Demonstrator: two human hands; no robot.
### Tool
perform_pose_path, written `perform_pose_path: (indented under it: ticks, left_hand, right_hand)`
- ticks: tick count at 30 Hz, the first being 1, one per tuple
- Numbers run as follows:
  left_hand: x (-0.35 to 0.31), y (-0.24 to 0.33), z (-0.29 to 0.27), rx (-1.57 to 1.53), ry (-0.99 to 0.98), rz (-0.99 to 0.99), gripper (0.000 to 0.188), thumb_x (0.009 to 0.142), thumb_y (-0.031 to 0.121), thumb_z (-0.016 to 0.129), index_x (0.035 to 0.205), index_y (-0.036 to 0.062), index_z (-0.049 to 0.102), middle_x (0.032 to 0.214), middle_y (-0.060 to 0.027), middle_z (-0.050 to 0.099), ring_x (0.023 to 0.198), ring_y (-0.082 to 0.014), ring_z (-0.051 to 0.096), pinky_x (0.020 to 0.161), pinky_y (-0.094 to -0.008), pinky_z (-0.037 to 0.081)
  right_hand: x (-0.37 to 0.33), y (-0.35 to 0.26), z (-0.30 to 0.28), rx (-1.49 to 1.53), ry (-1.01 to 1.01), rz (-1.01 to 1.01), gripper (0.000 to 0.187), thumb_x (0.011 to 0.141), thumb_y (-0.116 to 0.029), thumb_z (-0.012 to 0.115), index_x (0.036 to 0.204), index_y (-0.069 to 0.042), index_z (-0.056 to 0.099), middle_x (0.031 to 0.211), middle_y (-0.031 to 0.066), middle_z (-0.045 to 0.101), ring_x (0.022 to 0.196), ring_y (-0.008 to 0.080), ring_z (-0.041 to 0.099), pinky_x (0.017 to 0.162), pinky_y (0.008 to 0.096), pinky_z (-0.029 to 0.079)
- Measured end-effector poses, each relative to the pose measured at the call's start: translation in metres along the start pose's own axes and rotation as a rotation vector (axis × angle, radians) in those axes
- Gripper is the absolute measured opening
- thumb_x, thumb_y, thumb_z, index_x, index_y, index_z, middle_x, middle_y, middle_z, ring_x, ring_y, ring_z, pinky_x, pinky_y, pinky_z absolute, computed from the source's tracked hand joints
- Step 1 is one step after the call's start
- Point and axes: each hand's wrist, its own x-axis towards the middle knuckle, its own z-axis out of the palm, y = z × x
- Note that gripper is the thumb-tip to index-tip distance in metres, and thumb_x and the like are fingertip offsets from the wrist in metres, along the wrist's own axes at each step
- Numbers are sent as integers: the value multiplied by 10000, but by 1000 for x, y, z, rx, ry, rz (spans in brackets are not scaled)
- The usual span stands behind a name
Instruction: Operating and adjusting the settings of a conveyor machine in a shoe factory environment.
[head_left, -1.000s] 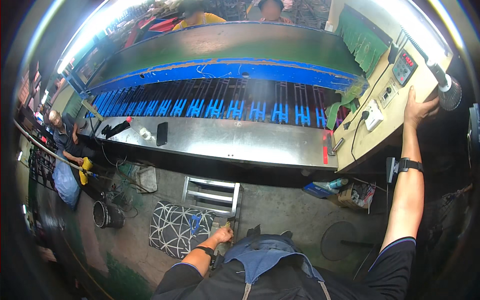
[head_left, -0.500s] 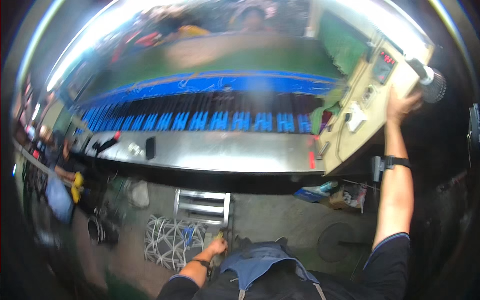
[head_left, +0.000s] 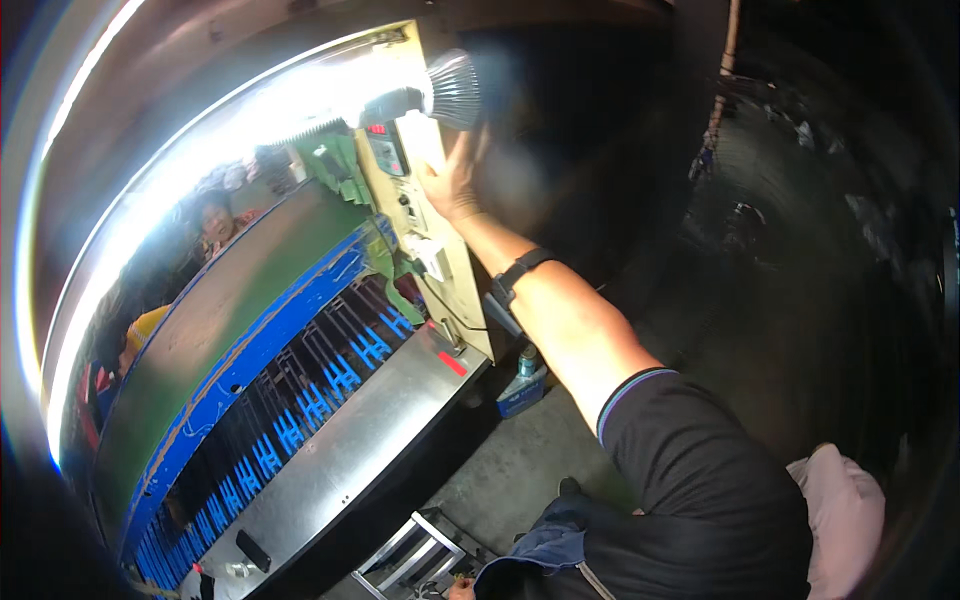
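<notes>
— In the head view, where is the right hand (head_left: 452, 190)?
— Up at the outer edge of the cream panel (head_left: 464, 305), thumb over its face and the other fingers extended past the edge. I can't tell whether they clamp it.
— And the panel itself?
— It stands at the near right end of the metal bench (head_left: 330, 465), carrying a control box (head_left: 386, 152) with a red display and, lower down, a white socket box (head_left: 430, 258). A finned lamp (head_left: 455, 90) sits just above the hand.
— The left hand (head_left: 461, 589)?
— Only partly in view at the lower edge, beside a metal-framed step (head_left: 425, 545). Whether its fingers grasp anything, I can't tell.
— What lies on the bench?
— A black phone (head_left: 252, 550) toward the left end, and a red strip (head_left: 453, 364) near the panel. Blue prongs (head_left: 313, 408) line up behind.
</notes>
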Motion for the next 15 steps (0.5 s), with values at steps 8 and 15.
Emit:
perform_pose_path:
  ticks: [8, 15]
  left_hand:
    - [-22, 42, -45, -252, -55, -68, 296, 839, 251, 639, 912, -28, 706, 817, -124, 717, 774, -204, 686, 683, -337, 529]
    - [-42, 68, -50, -313, -78, -139, 201, 846, 244, 674, 907, 56, 711, 811, -67, 709, 740, -152, 657, 682, -310, 522]
  right_hand:
    - [1, 12, 2, 61, 33, -88, 1085, 716, -411, 782, 1489, 71, 193, 1464, 399, 274, 1372, 552, 255, 1113, 636, 224]
    - [11, 3, -11, -46, -31, -113, 1054, 706, -362, 838, 1480, -1, 220, 1393, 344, 351, 1324, 505, 290, 1076, 600, 278]
